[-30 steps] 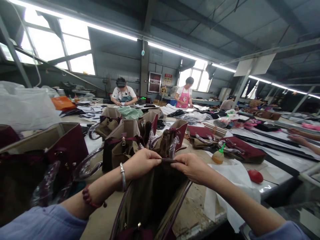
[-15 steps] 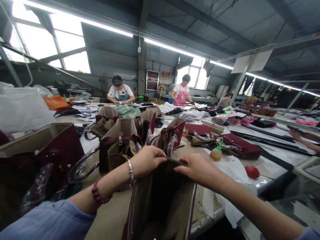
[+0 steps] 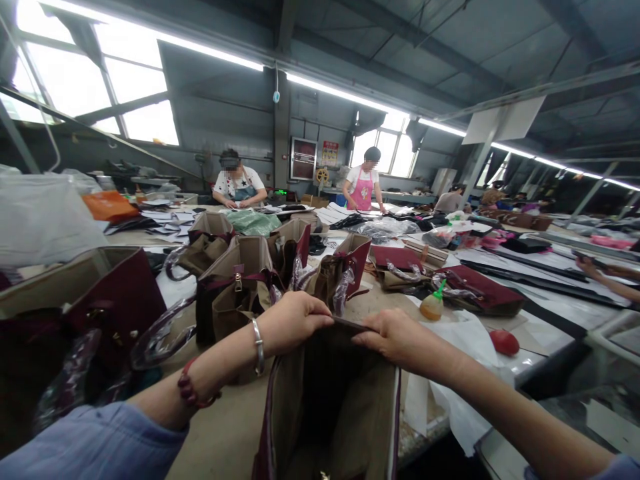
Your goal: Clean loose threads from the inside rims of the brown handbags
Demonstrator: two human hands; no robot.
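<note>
Nearest, a maroon-edged bag (image 3: 327,393) opens upward before the person, its base out of view. The left hand (image 3: 297,321) and right hand (image 3: 397,337), a little apart, each pinch its far rim between thumb and fingers; uneven pulling could crease that edge. Beyond, on the right, a green-tipped bottle (image 3: 431,307) stands on the tabletop (image 3: 225,427), where a stray forearm might tip it. Ahead, other bags (image 3: 240,303) cluster closely, so pushing forward could topple one.

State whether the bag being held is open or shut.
Open: the bag gapes, its dark inside showing, with its far rim pinched by the left hand and right hand.
</note>
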